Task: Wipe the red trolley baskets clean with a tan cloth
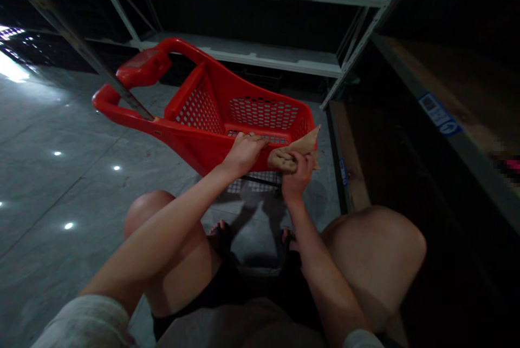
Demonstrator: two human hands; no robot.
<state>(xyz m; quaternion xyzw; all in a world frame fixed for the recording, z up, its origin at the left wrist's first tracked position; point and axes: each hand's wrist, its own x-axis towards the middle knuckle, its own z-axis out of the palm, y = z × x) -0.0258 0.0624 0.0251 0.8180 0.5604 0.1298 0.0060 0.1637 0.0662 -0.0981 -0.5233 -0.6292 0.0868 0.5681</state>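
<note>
1. Fingers of the right hand curled firmly around a bunched brown sheet, just beside the basket of a red cart, at 4 o'clock from its middle; cloth or paper, cannot tell.
2. Folded thick at 10 o'clock of the grip, with a loose pointed flap towards 1 o'clock; gathered so, probably, for a fuller hold.
3. Left hand at 6 o'clock, half bent at the near wall; cannot tell whether gripping anything. Placed there, probably, to steady the cart.
4. Handle at 10 o'clock, leaving the basket's near side within easy reach.
5. Knees spread at 8 and 4 o'clock, probably for arm room low down.
6. White shelf at 12 o'clock, wood-edged rack at 3; more open floor at 9.
</note>
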